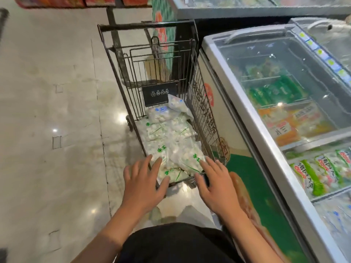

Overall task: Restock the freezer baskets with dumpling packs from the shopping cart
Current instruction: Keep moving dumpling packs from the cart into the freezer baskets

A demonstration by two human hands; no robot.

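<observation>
The shopping cart (152, 88) is open-topped ahead of both hands; its wire side wall (201, 114) rises right of the right hand (218, 188), the glass-lidded freezer (247, 130) beyond it.

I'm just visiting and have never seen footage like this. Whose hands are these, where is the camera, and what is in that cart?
There is no robot here. A person wears a camera on the head, looking down. The left hand and right hand reach with fingers spread over the near end of a wire shopping cart, holding nothing yet. In the cart lie clear dumpling packs with green print. To the right stands a glass-topped freezer with more frozen food inside.
</observation>
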